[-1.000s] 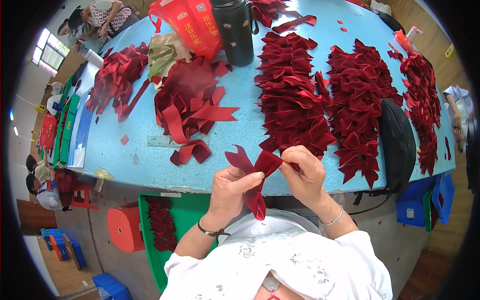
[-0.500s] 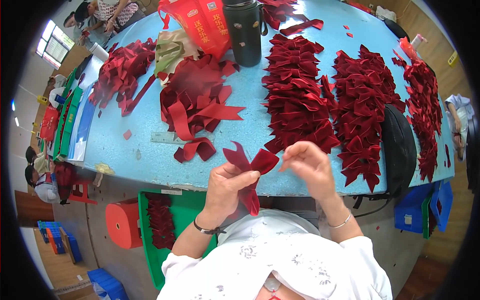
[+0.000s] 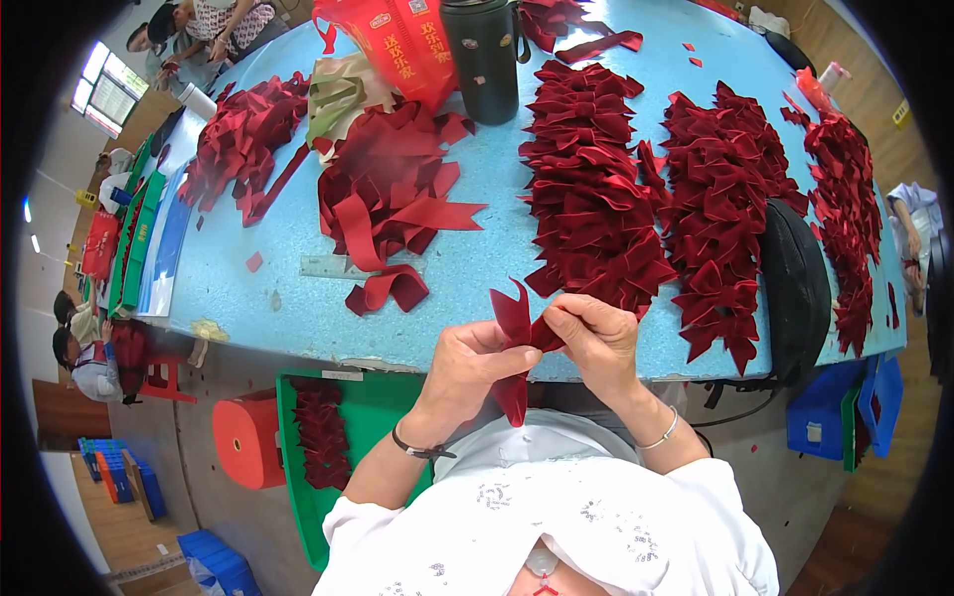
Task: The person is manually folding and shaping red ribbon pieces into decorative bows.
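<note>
- At the near edge of the light blue counter [image 3: 298,318], both hands meet over a single dark red velvet ribbon piece [image 3: 517,343].
- The left hand [image 3: 467,368] has its fingers [image 3: 507,360] pressed together, pinching the ribbon piece at its middle; thumb and forefinger close on the fabric with no gap visible.
- The right hand [image 3: 596,343] curls its fingers [image 3: 561,320] tightly onto the same middle fold from the other side; the two hands touch or nearly touch there.
- The ribbon piece is held upright just off the counter edge: a notched, swallow-tailed end stands above the fingers, and a second tail hangs below them in front of the white shirt.
- At the far side of the counter, a red bag [image 3: 402,45] with yellow printed characters lies tilted, just beside a dark cylindrical flask [image 3: 484,55].
- Loose velvet strips [image 3: 383,204] lie heaped left of centre, with a clear ruler [image 3: 333,266] beside them.
- Finished bows [image 3: 591,189] are stacked in a long column right of centre; a second column [image 3: 720,209] and a third [image 3: 845,219] lie further right.
- A black bag [image 3: 795,288] rests at the right counter edge.
- Below the counter, a green tray [image 3: 373,417] holds more red pieces, near a red stool [image 3: 246,437].
</note>
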`<state>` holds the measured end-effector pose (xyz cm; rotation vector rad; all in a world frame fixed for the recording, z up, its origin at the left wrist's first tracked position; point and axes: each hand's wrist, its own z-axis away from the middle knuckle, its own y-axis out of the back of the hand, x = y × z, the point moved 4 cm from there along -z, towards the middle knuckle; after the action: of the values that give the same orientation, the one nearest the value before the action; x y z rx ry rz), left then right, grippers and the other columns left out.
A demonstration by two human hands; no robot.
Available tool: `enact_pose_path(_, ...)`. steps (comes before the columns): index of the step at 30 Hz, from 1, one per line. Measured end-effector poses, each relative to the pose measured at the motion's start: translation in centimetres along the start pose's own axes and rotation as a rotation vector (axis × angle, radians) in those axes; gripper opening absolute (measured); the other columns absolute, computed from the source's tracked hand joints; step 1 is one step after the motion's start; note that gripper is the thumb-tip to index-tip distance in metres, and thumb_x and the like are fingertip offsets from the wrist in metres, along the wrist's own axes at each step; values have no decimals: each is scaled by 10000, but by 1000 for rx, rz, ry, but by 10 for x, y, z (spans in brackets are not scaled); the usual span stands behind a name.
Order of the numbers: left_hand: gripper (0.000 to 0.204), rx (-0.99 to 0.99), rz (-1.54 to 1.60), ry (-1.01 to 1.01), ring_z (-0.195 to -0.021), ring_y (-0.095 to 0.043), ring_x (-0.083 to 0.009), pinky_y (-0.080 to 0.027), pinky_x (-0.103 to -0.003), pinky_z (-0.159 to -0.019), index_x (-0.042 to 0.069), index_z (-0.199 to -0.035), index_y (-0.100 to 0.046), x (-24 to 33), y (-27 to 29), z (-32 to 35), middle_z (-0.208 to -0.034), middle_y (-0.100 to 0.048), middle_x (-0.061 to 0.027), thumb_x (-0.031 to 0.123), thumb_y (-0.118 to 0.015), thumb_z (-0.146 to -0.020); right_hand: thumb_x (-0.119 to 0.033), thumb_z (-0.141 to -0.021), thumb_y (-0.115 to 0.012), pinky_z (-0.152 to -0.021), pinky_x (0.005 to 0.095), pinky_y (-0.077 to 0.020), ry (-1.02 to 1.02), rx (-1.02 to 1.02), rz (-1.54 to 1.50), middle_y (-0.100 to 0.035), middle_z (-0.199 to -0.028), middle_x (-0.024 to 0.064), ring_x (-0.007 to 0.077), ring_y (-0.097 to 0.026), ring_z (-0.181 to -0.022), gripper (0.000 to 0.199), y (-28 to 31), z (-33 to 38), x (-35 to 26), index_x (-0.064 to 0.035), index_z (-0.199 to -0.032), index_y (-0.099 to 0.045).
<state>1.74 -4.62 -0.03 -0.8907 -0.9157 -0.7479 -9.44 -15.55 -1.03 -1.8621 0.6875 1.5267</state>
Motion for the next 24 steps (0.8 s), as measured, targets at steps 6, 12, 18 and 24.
enact_pose_path(6,108,33,23,61,-581,-550,-85,-429,-215,-546,-6,-789,-643,-11,9,0,-689,-626,-43,32,-721,-725,-82,-823,-657,-518,195,-433,-344,-133,-206,-597,-722,9,61,-535,-605,125,8,0,15,14,-898,-630)
enact_pose_path(12,157,-127,-37,151,-663,-556,-81,-438,-216,-608,-25,-903,-658,-6,6,3,-767,-638,-47,53,-695,-771,-58,-802,-662,-664,224,-479,-94,-279,-187,-608,-848,53,95,-568,-762,179,3,-17,-8,28,-951,-611)
enact_pose_path(18,247,-290,61,161,-785,-600,-114,-484,-242,-725,-47,-1005,-618,1,4,8,-894,-646,-81,23,-675,-775,-24,-775,-672,-774,259,-475,-345,-522,-331,-601,-912,63,128,-569,-849,204,2,-20,3,34,-960,-608)
enact_pose_path(24,305,-234,125,158,-794,-608,-102,-484,-219,-732,-50,-1055,-591,3,9,10,-926,-649,-79,-27,-653,-757,-4,-790,-655,-752,238,-488,-364,-489,-367,-628,-908,59,106,-583,-828,164,-3,-18,5,25,-947,-616)
